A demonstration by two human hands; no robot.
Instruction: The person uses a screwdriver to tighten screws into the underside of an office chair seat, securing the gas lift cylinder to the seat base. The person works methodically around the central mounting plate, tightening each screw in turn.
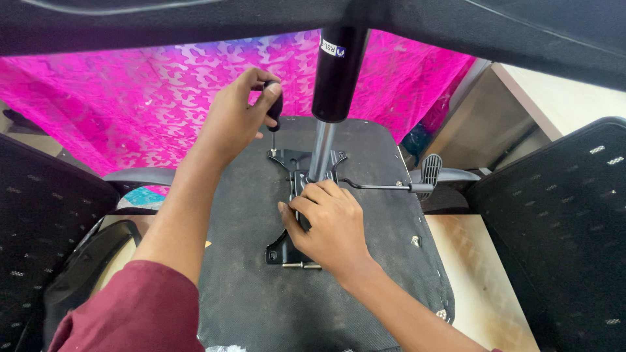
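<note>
While the chair seat lies upside down, both hands work at its metal fittings.
Left hand (238, 117): raised above the seat's far end, its grip closed on a dark screwdriver handle (275, 105); the thin shaft points straight down toward the mounting plate.
Right hand (329, 225): resting on the black mounting plate (282, 251), fingers curled together and pressing on the mechanism near the foot of the column; whether they clasp anything is hidden.
Mounting plate: bolted at the middle of the chair seat underside (261, 300), its near corner showing just left of the right hand.
Gas lift column (336, 72): black cylinder with a silver rod, standing upright from the plate, between the two hands.
Lever (391, 187): thin rod running right from the mechanism to a ribbed paddle.
Backdrop: bright pink patterned cloth (130, 98) behind the seat.
Sides: black mesh chair backs (554, 221) left and right.
</note>
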